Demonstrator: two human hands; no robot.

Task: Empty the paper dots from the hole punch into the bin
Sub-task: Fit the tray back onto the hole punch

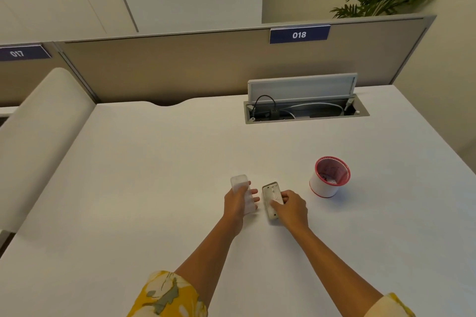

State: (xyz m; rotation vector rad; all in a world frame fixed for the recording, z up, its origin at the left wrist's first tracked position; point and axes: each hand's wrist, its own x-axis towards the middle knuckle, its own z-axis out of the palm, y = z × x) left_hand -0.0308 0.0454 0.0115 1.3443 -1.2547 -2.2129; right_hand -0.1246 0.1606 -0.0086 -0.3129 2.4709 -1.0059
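Hole punch (271,199) lies underside-up at lower centre of the counter (154,175), right hand (291,207) gripping it | left hand (238,201) closed around detached clear tray (242,192) | bin (329,177) right of centre, scraps apparently inside | emptying likely done, refitting left

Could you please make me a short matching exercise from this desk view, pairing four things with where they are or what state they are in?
Things:
1. clear tray
2. hole punch
3. bin
4. cable box

Places or states:
A. stands on the desk to the right of both hands, with a red rim
B. held in the left hand
C. set into the desk at the far edge, lid up
D. lies underside up under the right hand

Pairs: 1-B, 2-D, 3-A, 4-C
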